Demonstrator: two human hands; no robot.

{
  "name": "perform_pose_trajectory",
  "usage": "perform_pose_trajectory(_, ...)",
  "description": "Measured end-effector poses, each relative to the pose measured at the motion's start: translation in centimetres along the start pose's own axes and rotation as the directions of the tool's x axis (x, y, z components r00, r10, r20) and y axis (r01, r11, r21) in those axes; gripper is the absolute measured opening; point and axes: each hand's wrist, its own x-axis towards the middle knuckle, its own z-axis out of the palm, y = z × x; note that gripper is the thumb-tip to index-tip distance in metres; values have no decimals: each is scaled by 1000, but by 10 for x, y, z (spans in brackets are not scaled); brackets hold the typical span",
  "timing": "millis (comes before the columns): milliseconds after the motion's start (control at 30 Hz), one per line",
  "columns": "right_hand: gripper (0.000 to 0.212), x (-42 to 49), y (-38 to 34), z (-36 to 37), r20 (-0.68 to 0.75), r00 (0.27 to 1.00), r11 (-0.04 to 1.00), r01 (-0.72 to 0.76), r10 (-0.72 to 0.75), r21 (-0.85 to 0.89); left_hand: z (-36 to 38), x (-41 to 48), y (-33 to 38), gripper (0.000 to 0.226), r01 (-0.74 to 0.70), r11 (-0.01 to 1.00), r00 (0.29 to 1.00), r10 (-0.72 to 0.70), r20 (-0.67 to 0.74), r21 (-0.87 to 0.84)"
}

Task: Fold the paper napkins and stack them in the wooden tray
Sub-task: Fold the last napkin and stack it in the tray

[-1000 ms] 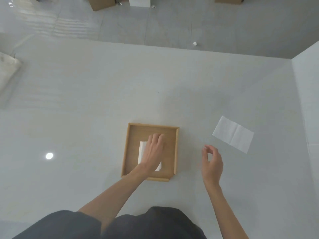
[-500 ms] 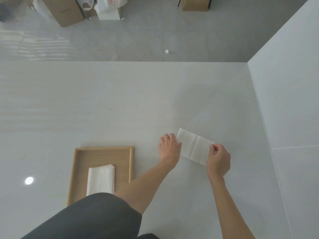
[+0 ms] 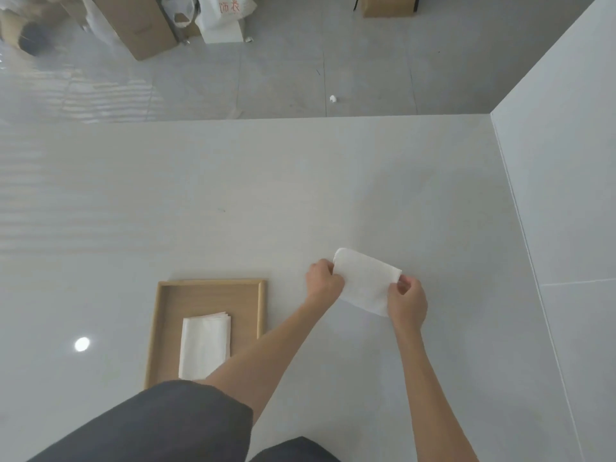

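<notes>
A white paper napkin (image 3: 365,281) is held a little above the white table, right of centre, bent over on itself with a rounded fold along its far edge. My left hand (image 3: 322,278) pinches its left end and my right hand (image 3: 407,300) pinches its right end. To the left lies the square wooden tray (image 3: 206,288), with a small stack of folded white napkins (image 3: 204,345) inside, near its middle. My dark sleeve covers the tray's near edge.
The white table (image 3: 233,201) ends at a far edge, with grey floor tiles beyond. Cardboard boxes (image 3: 133,25) and a white bag (image 3: 226,15) stand on the floor at the back. A white wall (image 3: 566,161) runs along the table's right side.
My left hand left the stack in the tray and went right to the flat napkin. Both hands took its ends, lifted it, and it now curls over into a fold.
</notes>
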Motion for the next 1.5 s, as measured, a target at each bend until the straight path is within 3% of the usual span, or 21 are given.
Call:
perform_pose_trajectory(100, 32, -25, -1, 0, 191, 981, 961, -78, 28, 264, -42, -18, -14, 11, 17, 979, 992, 9, 127, -205)
perform_pose_trajectory(233, 31, -81, -5, 4, 428, 903, 837, -203, -42, 509, -111, -51, -43, 37, -11, 916, 965, 114, 234, -401)
perform_pose_trajectory(400, 25, -159, -10, 14, 563, 817, 804, -250, -125, 540, -186, -95, -82, 6, -176, 910, 969, 228, 99, -375)
perform_pose_trajectory(500, 50, -206, -16, 21, 585, 796, 790, -256, -154, 556, -218, -120, -101, 7, -226, 921, 970, 243, 14, -318)
perform_pose_trajectory(600, 71, -247, -26, 25, 543, 791, 816, -100, -282, 569, -239, -143, -117, 10, -212, 950, 973, 184, -138, -230)
perform_pose_trajectory(733, 47, -280, -42, 24, 542, 697, 824, 126, -469, 552, -268, -169, -132, 13, -234, 935, 965, 190, -179, -268)
perform_pose_trajectory(833, 41, -293, -49, 12, 638, 567, 837, 191, -521, 513, -300, -187, -138, 5, -298, 900, 954, 268, -134, -319)
perform_pose_trajectory(900, 48, -297, -52, 4, 697, 451, 829, 267, -558, 491, -320, -197, -139, 7, -321, 871, 945, 321, -64, -373)
perform_pose_trajectory(967, 61, -307, -55, 1, 692, 371, 773, 442, -619, 455, -335, -203, -140, 10, -325, 839, 932, 363, 3, -436)
perform_pose_trajectory(1033, 69, -316, -59, 3, 661, 376, 735, 534, -649, 418, -344, -205, -142, 12, -318, 837, 926, 375, 45, -445)
perform_pose_trajectory(1200, 60, -328, -61, 5, 599, 396, 697, 573, -696, 430, -343, -201, -149, 30, -293, 882, 929, 354, 108, -370)
perform_pose_trajectory(1267, 60, -330, -62, 2, 567, 372, 638, 663, -735, 392, -340, -194, -153, 22, -251, 888, 934, 327, 145, -386)
perform_pose_trajectory(1367, 42, -330, -64, -3, 488, 278, 495, 773, -827, 398, -334, -184, -160, 16, -188, 910, 936, 279, 212, -370)
perform_pose_trajectory(1500, 27, -320, -64, -3, 509, 343, 576, 703, -789, 418, -320, -175, -163, 21, -193, 923, 913, 294, 284, -333)
